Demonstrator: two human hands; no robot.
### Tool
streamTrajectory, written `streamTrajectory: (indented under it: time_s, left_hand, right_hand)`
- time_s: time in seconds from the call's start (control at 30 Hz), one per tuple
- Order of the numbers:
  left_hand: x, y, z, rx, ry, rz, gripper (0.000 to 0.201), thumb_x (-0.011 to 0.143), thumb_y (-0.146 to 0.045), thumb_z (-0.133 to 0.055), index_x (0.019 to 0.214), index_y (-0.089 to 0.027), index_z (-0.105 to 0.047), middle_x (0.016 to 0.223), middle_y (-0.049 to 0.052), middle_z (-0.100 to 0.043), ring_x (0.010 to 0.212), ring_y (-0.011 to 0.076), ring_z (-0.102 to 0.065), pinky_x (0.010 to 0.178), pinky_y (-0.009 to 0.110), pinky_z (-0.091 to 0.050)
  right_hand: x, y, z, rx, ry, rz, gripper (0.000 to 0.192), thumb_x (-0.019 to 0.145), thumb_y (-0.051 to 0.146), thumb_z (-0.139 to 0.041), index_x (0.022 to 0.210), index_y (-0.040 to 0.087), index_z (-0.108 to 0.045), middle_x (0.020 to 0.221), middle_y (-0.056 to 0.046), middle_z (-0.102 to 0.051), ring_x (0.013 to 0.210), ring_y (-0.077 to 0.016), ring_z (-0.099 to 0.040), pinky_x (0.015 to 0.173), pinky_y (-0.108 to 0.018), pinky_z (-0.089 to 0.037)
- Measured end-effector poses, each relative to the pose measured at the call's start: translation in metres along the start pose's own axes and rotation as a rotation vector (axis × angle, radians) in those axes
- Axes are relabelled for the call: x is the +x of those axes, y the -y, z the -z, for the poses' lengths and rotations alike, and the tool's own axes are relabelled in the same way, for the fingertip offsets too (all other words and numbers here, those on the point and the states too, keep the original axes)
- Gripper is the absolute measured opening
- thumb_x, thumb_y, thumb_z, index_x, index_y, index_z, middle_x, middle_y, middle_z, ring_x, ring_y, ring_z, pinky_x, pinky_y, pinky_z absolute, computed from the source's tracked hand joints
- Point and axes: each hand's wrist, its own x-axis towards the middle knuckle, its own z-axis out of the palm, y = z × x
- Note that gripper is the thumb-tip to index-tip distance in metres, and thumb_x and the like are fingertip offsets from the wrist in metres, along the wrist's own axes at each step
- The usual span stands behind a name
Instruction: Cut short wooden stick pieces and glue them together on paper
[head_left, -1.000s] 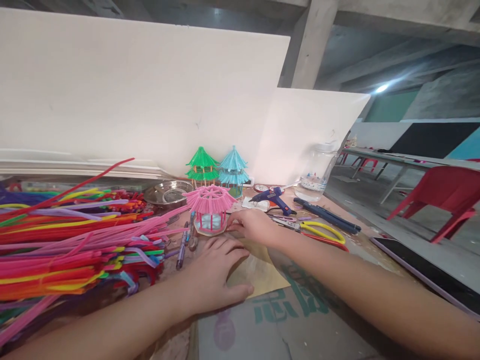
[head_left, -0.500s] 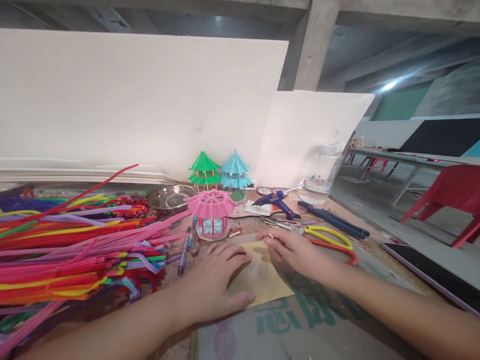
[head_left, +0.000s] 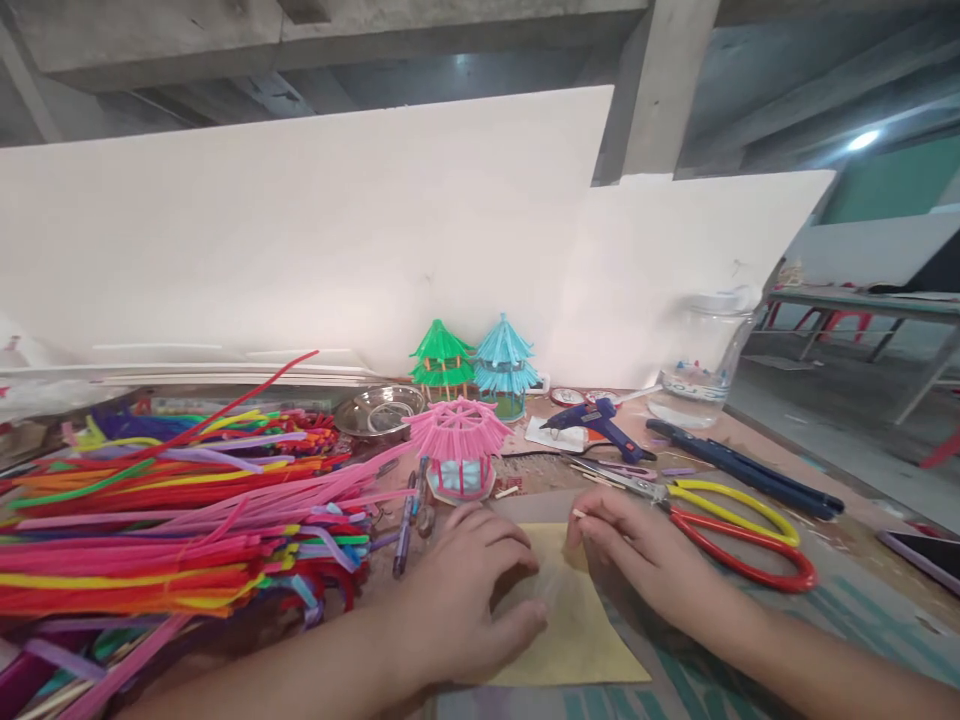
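Note:
A yellow sheet that looks like sandpaper (head_left: 577, 640) lies on the tabletop in front of me. My left hand (head_left: 476, 590) rests over its left side, fingers spread and thumb apart. Over the sheet's upper right edge, my right hand (head_left: 637, 550) pinches a small wooden stick (head_left: 578, 514), of which only a pale tip shows. Just beyond the hands stands a pink pipe-cleaner pavilion (head_left: 459, 435) with an open roof ring. Behind it are a green pavilion (head_left: 441, 358) and a light-blue pavilion (head_left: 505, 360), both with tiered roofs.
Bundles of colourful pipe cleaners (head_left: 187, 520) fill the left side. Scissors (head_left: 735, 510) with yellow and red handles lie right of my right hand. Further back are a blue glue gun (head_left: 600, 425), dark-blue pliers-like tool (head_left: 742, 468), metal dish (head_left: 382, 410) and clear jar (head_left: 697, 360). A phone (head_left: 926, 555) lies far right.
The view has swung, so the table things sit further right and lower. Both hands stay by the yellow sheet, and the right still pinches the stick.

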Motion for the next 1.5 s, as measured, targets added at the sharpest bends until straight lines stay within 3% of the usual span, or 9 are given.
streamTrajectory:
  time_s: [0.23,0.43,0.67,0.83,1.0,1.1,1.37,1.5]
  left_hand:
    - [-0.003,0.002,-0.002,-0.008,0.001,0.022,0.025,0.077,-0.035,-0.069,0.100,-0.023,-0.067,0.105,0.004,-0.069,0.105,0.0234,-0.057,0.101,0.042,-0.040]
    - [-0.003,0.002,-0.002,0.024,0.013,0.009,0.025,0.077,-0.032,-0.069,0.101,-0.023,-0.066,0.106,0.004,-0.068,0.106,0.0226,-0.057,0.101,0.040,-0.039]
    - [0.000,-0.001,0.001,0.044,0.032,0.014,0.024,0.078,-0.027,-0.067,0.101,-0.023,-0.066,0.107,0.005,-0.068,0.106,0.0239,-0.057,0.100,0.042,-0.040]
    - [0.004,-0.001,0.001,0.049,-0.023,-0.035,0.014,0.085,-0.027,-0.062,0.097,-0.021,-0.068,0.104,0.005,-0.070,0.103,0.0222,-0.059,0.097,0.040,-0.040]
    - [0.006,0.003,0.000,0.031,-0.188,-0.127,0.012,0.093,-0.031,-0.059,0.093,-0.023,-0.068,0.095,0.001,-0.070,0.094,0.0190,-0.060,0.089,0.037,-0.041]
    - [0.005,0.003,0.000,0.066,-0.209,-0.197,0.014,0.093,-0.033,-0.061,0.088,-0.023,-0.069,0.089,0.000,-0.068,0.089,0.0179,-0.059,0.085,0.035,-0.040]
    - [0.005,0.001,-0.004,0.004,-0.172,-0.244,0.014,0.095,-0.023,-0.055,0.085,-0.022,-0.065,0.089,0.001,-0.064,0.088,0.0167,-0.056,0.083,0.032,-0.039]
    - [0.006,0.000,-0.004,-0.012,-0.177,-0.218,0.013,0.095,-0.027,-0.056,0.086,-0.022,-0.065,0.088,0.000,-0.064,0.088,0.0173,-0.056,0.083,0.033,-0.039]
  right_hand:
    - [0.003,-0.004,0.000,-0.002,-0.075,0.134,0.028,0.091,0.038,-0.048,0.079,0.026,-0.070,0.081,-0.006,-0.071,0.078,-0.0226,-0.068,0.068,-0.031,-0.055]
    - [0.001,-0.009,-0.002,0.001,-0.048,0.029,0.026,0.089,0.039,-0.048,0.088,0.026,-0.071,0.087,-0.006,-0.076,0.084,-0.0248,-0.071,0.074,-0.035,-0.057]
    - [-0.001,0.000,0.003,0.005,-0.022,0.015,0.034,0.092,0.033,-0.045,0.118,0.022,-0.062,0.069,-0.001,-0.070,0.066,-0.0206,-0.068,0.068,-0.033,-0.056]
    - [-0.006,0.002,0.005,-0.066,-0.018,0.156,0.024,0.092,0.024,-0.049,0.105,0.022,-0.070,0.096,-0.007,-0.076,0.086,-0.0207,-0.071,0.078,-0.031,-0.056]
    - [-0.013,0.007,0.000,-0.187,0.011,0.402,0.023,0.099,0.025,-0.049,0.101,0.019,-0.071,0.087,-0.008,-0.075,0.081,-0.0190,-0.069,0.074,-0.029,-0.055]
    - [-0.015,0.012,-0.004,-0.178,-0.005,0.523,0.027,0.101,0.027,-0.046,0.100,0.017,-0.070,0.085,-0.008,-0.073,0.079,-0.0173,-0.066,0.071,-0.027,-0.053]
    - [-0.013,0.015,-0.004,-0.123,0.078,0.373,0.028,0.100,0.032,-0.047,0.088,0.018,-0.069,0.074,-0.004,-0.071,0.069,-0.0147,-0.064,0.064,-0.023,-0.048]
    - [-0.013,0.015,-0.003,-0.120,0.117,0.386,0.028,0.101,0.029,-0.046,0.090,0.018,-0.069,0.076,-0.005,-0.072,0.071,-0.0148,-0.065,0.066,-0.023,-0.048]
